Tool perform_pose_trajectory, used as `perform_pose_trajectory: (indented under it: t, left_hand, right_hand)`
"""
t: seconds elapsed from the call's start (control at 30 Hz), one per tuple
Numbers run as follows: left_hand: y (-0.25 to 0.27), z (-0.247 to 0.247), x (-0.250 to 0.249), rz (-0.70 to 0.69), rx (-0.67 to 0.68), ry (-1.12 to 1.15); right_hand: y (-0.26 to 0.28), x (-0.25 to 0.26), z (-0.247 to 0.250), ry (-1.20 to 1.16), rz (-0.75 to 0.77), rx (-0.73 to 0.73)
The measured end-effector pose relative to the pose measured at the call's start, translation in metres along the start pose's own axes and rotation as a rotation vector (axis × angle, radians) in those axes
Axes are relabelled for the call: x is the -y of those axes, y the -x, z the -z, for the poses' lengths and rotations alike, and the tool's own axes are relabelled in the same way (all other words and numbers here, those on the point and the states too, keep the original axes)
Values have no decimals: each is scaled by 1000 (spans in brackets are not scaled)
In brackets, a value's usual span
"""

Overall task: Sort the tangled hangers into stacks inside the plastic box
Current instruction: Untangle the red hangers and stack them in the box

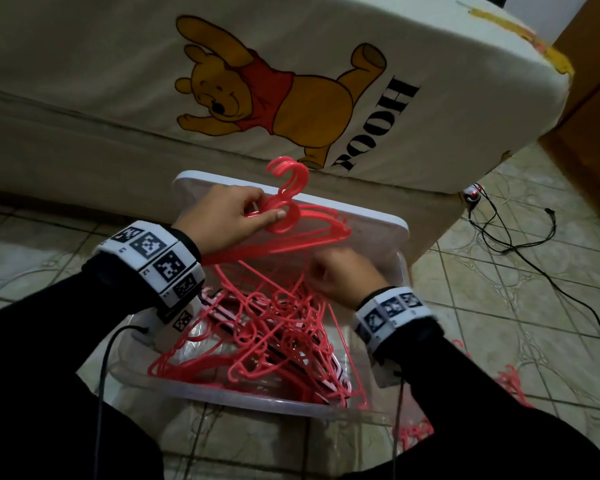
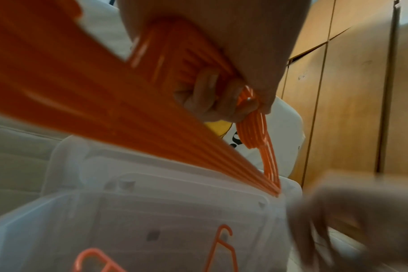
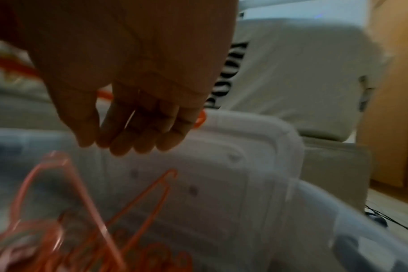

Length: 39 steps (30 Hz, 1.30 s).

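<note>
A clear plastic box [image 1: 257, 400] sits on the floor between my arms, holding a tangle of pink-red hangers [image 1: 274, 334]. My left hand [image 1: 229, 216] grips a neat bundle of hangers [image 1: 302, 223] at the necks, hooks pointing up, above the box's far side. The left wrist view shows its fingers [image 2: 210, 95] curled round that bundle [image 2: 128, 110]. My right hand [image 1: 340, 271] hovers over the tangle, blurred. Seen from the right wrist, the right hand [image 3: 140, 119] hangs loosely bent and holds nothing, above loose hangers [image 3: 82, 220].
The box's white lid [image 1: 378, 230] leans behind the box against a mattress with a bear print [image 1: 291, 98]. Black cables [image 1: 516, 237] run over the tiled floor at right. More hangers [image 1: 510, 382] lie on the floor by my right arm. A wooden cabinet [image 1: 586, 116] stands far right.
</note>
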<state>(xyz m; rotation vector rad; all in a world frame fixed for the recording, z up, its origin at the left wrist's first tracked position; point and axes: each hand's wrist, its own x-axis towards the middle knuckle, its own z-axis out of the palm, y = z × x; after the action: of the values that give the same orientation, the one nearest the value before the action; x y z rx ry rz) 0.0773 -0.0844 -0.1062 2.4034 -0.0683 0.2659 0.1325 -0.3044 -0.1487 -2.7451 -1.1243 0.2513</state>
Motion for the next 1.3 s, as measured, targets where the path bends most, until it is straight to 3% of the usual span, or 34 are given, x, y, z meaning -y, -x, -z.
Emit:
perform_pose_trajectory:
  t: [0.07, 0.13, 0.43, 0.7, 1.03, 1.3]
  left_hand:
    - [-1, -1, 1, -3, -13, -15]
    - [-1, -2, 1, 0, 1, -21]
    - [2, 1, 6, -24, 22, -90]
    - [3, 6, 4, 1, -2, -77]
    - [5, 12, 2, 27, -17, -81]
    - [6, 6, -1, 40, 181, 14]
  right_hand:
    - [-3, 8, -27, 83, -1, 197]
    - [-7, 17, -52, 112, 28, 301]
    - [-16, 29, -105, 95, -71, 434]
    - [-26, 28, -101, 13, -125, 283]
    - [-13, 14, 5, -117, -25, 16]
    - [7, -5, 57, -100, -7, -247]
